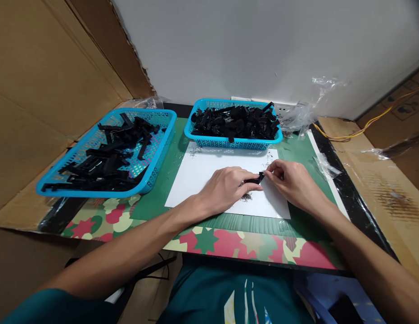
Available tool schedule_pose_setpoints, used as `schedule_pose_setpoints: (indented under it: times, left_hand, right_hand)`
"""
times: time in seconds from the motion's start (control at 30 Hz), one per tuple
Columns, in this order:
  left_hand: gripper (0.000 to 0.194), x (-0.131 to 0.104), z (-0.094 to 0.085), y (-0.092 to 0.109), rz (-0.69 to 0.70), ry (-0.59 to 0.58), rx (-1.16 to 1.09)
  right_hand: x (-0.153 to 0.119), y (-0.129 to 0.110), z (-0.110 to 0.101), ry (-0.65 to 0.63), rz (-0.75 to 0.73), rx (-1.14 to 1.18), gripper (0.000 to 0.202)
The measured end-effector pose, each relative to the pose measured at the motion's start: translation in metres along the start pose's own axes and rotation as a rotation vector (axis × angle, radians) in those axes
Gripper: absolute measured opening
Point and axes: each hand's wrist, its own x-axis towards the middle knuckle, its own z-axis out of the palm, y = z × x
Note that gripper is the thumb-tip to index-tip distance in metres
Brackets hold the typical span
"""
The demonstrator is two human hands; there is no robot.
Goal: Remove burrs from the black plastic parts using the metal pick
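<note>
1. One narrow black part (261,177) I see over the white paper (192,177); its long axis runs sideways, one end pointing at the right hand (292,180).
2. The left hand (226,186) pinches it; the right is nearly closed, its hold I cannot tell.
3. A blue basket (232,143) borders the paper's far edge.

I'm seeing bright blue on the left basket (158,164) and the right basket (212,141). The little piece (261,177) is looking all black. The paper (202,171) is showing white, the mat (297,150) green. The front strip (205,240) is showing starry patches in red, green and cream. The cardboard (43,67) is looking brown.
</note>
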Motion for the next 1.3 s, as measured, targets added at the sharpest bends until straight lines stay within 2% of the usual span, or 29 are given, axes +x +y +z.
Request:
schedule_pose_setpoints:
  times: [0.27,0.57,0.77,0.9,0.97,1.1,1.3]
  left_hand:
    - [0.028,0.0,-0.002,0.001,-0.02,-0.013,-0.021]
    - [0.029,0.0,-0.003,0.002,-0.04,-0.015,-0.029]
    - [0.028,0.001,-0.006,0.0,-0.119,0.022,-0.169]
    - [0.03,0.004,-0.008,-0.004,-0.155,0.074,-0.265]
    - [0.029,0.005,-0.009,-0.006,-0.156,0.115,-0.26]
    - [0.031,0.007,-0.01,-0.006,-0.179,0.17,-0.237]
    - [0.033,0.007,-0.01,-0.003,-0.177,0.166,-0.25]
  right_hand:
    - [0.0,-0.006,0.005,0.056,0.06,-0.027,0.014]
    - [-0.001,-0.002,0.013,0.111,0.03,-0.001,0.016]
    - [-0.002,0.0,0.002,0.074,-0.048,0.01,0.027]
    - [-0.004,0.0,-0.007,0.192,-0.101,-0.073,0.031]
    - [-0.006,-0.003,-0.006,0.16,-0.165,-0.04,0.023]
    - [-0.009,-0.015,0.007,-0.01,-0.297,0.028,0.014]
    - [-0.006,-0.018,0.019,-0.079,-0.276,0.028,0.012]
